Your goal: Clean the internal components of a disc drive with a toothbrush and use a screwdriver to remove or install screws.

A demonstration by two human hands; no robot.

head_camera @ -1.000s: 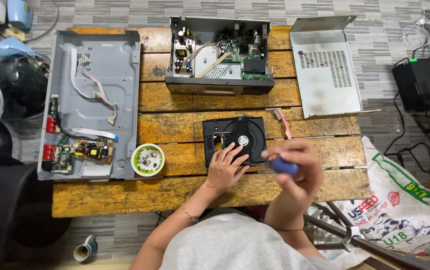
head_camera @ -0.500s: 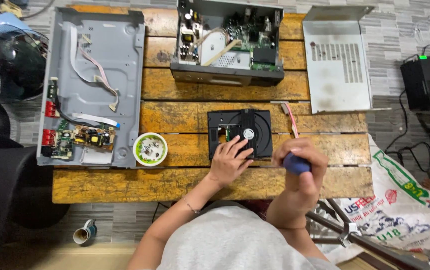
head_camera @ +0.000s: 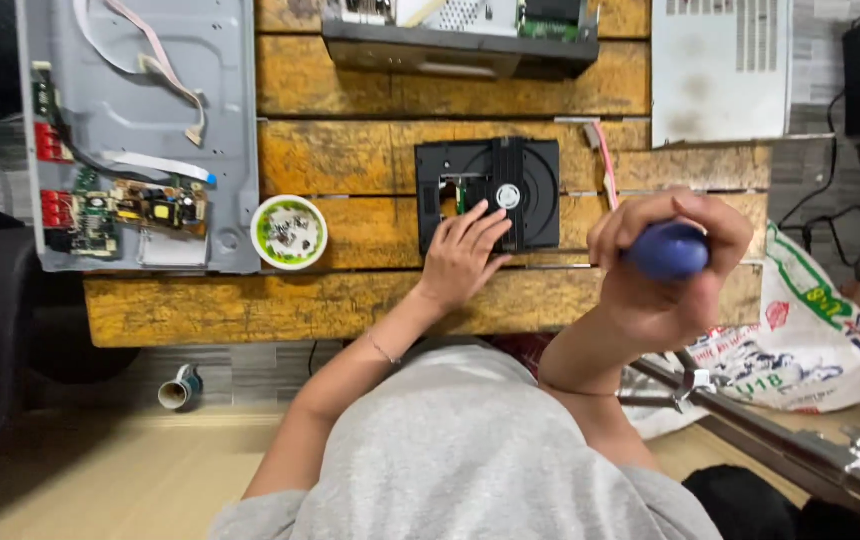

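Since the earlier frames the head view has closed in over the bench, and the right hand (head_camera: 662, 262) has lifted nearer the camera, while the left hand (head_camera: 462, 255) has stayed on the black disc drive (head_camera: 490, 192). In this single head view the left hand lies flat and open, its fingers (head_camera: 478, 228) spread on the drive's lower middle, the tips just short of the round silver hub (head_camera: 508, 196), gripping nothing. The drive sits on the wooden table (head_camera: 350, 160), directly under and beyond those fingertips. The right hand is clenched around a blue screwdriver handle (head_camera: 666, 250), its fingers (head_camera: 640, 215) curled over the top; the shaft and tip are hidden, so where the tool points cannot be told. A pink ribbon cable (head_camera: 605, 160) lies just beyond the right fingers, beside the drive's right edge. Well to the left of the left fingers stands a small round green-rimmed dish (head_camera: 289, 232), and further left a grey metal chassis (head_camera: 140, 130) with circuit boards. Beyond the drive lies another opened device (head_camera: 460, 45), and past the right hand a grey vented cover (head_camera: 720, 70)
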